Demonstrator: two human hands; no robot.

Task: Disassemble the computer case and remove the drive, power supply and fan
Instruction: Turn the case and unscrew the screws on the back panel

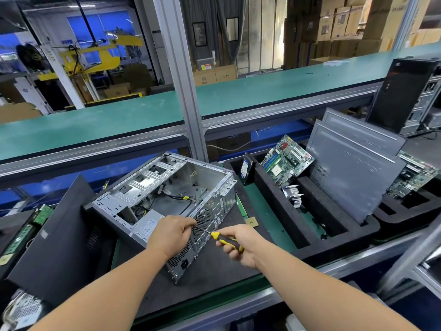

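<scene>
An electronics disassembly line in a factory — green-matted benches [238,96] on aluminium framing, foam trays [281,209] of motherboards [287,161], stacked cartons [334,22] behind.

Two motherboards [287,161] [415,174] stand tilted in black foam trays [274,187]; grey side panels [353,168] lean between them. Possibly a heatsink [294,195] lies below.

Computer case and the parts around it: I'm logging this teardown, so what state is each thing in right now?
Computer case: on its side, side panel off, interior exposed.
Power supply: still inside the case.
Screwdriver: gripped, tip at the case's rear panel.
Right hand: grips the screwdriver handle.
Left hand: fingers curled over the case's rear edge.
Motherboard: out, leaning in the foam tray.
Grey panels: removed, propped upright.
</scene>
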